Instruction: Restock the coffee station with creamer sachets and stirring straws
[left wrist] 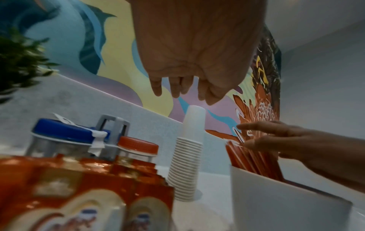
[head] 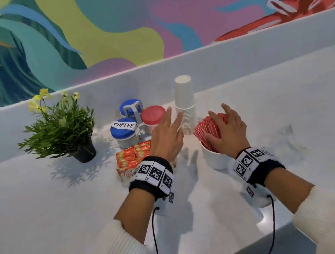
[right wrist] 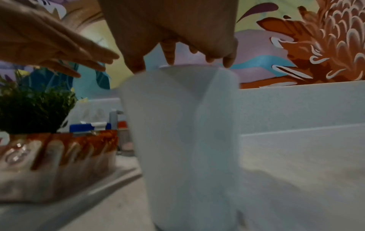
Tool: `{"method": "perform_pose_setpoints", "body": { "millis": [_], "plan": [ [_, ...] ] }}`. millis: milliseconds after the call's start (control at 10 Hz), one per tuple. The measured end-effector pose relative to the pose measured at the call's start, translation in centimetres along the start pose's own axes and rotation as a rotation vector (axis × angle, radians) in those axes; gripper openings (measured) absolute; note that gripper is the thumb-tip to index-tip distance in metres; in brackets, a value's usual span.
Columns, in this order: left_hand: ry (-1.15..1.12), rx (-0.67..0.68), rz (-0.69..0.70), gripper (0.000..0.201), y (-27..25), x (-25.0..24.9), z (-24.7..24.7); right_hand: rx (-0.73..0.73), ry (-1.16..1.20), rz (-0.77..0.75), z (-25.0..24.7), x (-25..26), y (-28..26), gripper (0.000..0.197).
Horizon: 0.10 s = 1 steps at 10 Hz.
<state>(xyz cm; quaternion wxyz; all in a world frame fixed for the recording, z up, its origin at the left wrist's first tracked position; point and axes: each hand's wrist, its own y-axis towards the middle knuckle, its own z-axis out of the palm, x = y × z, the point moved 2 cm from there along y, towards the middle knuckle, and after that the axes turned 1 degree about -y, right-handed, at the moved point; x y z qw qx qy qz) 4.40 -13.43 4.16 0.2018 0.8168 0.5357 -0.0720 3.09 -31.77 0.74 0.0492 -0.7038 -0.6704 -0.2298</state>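
Red stirring straws (head: 208, 131) stand packed in a white cup (head: 214, 159) on the white counter. My right hand (head: 225, 128) lies over their tops with straight, spread fingers and touches them. Orange creamer sachets (head: 134, 155) stand in a row left of the cup, partly hidden by my left wrist. My left hand (head: 168, 133) hovers open above the sachets' far end, its fingers pointing at the paper cups and holding nothing. The left wrist view shows the sachets (left wrist: 79, 184), the straws (left wrist: 254, 157) and the right hand's fingers (left wrist: 272, 134) on them. The cup (right wrist: 187, 140) fills the right wrist view.
A tall stack of paper cups (head: 185, 105) stands just beyond both hands. Left of it are a blue-lidded jar labelled COFFEE (head: 123, 131), a red-lidded jar (head: 153, 116) and another blue-lidded jar (head: 131, 108). A potted plant (head: 65, 131) is far left. A low white ledge (head: 238, 53) backs the counter.
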Motion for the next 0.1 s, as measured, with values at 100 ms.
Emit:
{"method": "perform_pose_setpoints", "body": {
  "millis": [100],
  "plan": [
    [-0.052, -0.035, -0.084, 0.047, -0.61, 2.68, -1.87, -0.093, 0.025, -0.044, 0.10, 2.91, 0.71, 0.062]
  ]
}}
